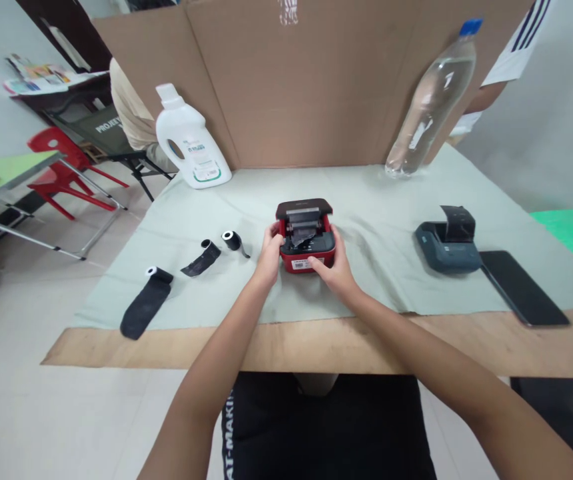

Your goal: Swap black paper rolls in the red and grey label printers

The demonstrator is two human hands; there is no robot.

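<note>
A small red and black label printer [308, 241] rests at the middle of the cloth, its lid raised and a dark strip showing in the bay. My left hand [269, 253] grips its left side, and my right hand [335, 268] is wrapped round its right side with the thumb on the front near a white sticker. Left of the printer lie three rolls of black paper: a small roll [234, 241] with a short tail, a partly unrolled one [203, 257], and a longer unrolled one [149, 300] near the front edge.
On the right sit a dark grey printer [446, 250] with black paper sticking out and a black phone [524, 287]. A white jug [191, 143] and a tall water bottle [429, 110] stand before the cardboard screen [306, 87]. People are partly visible behind it.
</note>
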